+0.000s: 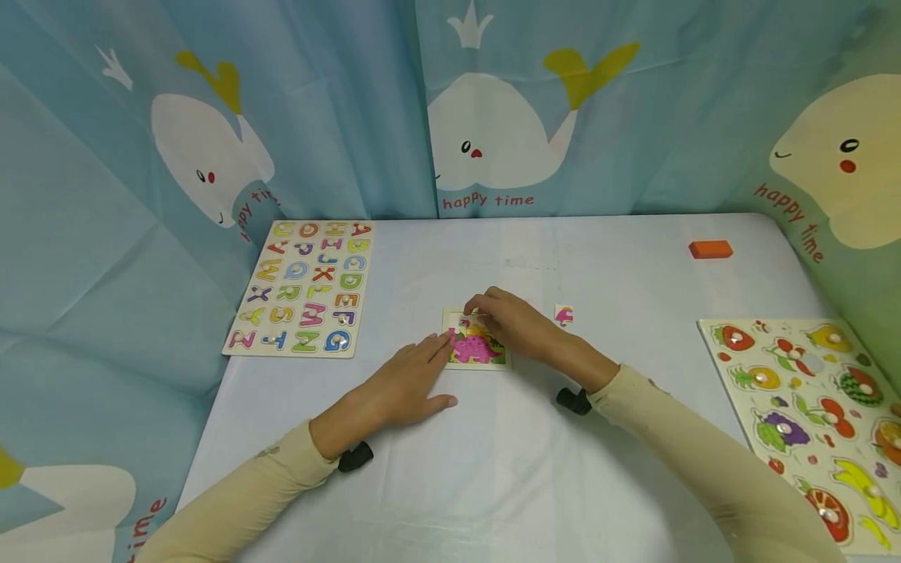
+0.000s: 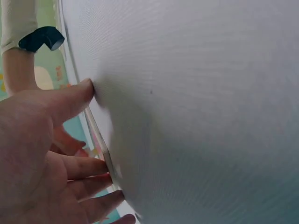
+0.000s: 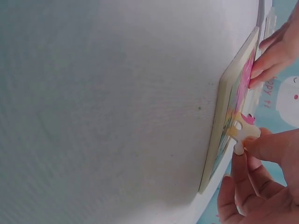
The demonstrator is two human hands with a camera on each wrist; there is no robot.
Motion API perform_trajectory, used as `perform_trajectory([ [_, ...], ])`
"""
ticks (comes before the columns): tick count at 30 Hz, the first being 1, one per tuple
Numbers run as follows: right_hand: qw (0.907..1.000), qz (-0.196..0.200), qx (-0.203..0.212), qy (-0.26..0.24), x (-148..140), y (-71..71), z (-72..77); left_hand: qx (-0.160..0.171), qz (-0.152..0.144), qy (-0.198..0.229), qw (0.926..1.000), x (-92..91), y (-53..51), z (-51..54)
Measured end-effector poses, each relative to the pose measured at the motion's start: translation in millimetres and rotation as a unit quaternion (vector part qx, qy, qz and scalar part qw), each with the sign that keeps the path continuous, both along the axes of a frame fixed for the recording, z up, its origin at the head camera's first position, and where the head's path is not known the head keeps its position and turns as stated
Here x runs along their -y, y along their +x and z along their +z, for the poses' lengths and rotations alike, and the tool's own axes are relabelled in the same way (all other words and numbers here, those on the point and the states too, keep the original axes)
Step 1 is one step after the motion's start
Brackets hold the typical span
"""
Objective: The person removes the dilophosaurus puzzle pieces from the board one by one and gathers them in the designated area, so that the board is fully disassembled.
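Note:
A small framed jigsaw puzzle [image 1: 475,350] with a pink dinosaur lies mid-table. My left hand [image 1: 411,381] rests at its left side, fingers straight and fingertips on the frame's edge; in the left wrist view the thumb of that hand [image 2: 46,135] touches the table. Over the puzzle's upper right, my right hand [image 1: 519,327] is bent down. In the right wrist view its thumb and a finger pinch a jigsaw piece [image 3: 244,134], tilted above the puzzle board [image 3: 223,95]. Another loose jigsaw piece [image 1: 564,315], white and pink, lies to the right of the puzzle.
An alphabet peg board [image 1: 299,289] lies at the back left. On the right is a fruit peg board [image 1: 809,426], running past the picture's edge. An orange block [image 1: 711,249] sits at the back right. Blue whale-print curtains [image 1: 380,109] hang around the white table [image 1: 535,485].

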State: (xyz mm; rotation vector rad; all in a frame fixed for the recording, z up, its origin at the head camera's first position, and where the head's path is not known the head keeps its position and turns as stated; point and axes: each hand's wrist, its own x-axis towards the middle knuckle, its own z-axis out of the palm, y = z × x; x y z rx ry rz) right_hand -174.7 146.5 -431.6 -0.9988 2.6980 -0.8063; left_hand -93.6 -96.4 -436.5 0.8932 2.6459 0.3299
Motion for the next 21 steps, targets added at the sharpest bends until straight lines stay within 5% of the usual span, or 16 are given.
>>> perform_trajectory([
  [12, 1.0000, 0.001, -0.006, -0.008, -1, 0.7, -0.6, -0.054, 0.002, -0.034, 0.9980, -18.8, -4.2, -4.5],
  [21, 0.9985, -0.025, 0.031, -0.037, -6, -4.4, 4.8, -0.052, 0.009, -0.044, 0.9976, -21.3, -5.2, -3.0],
])
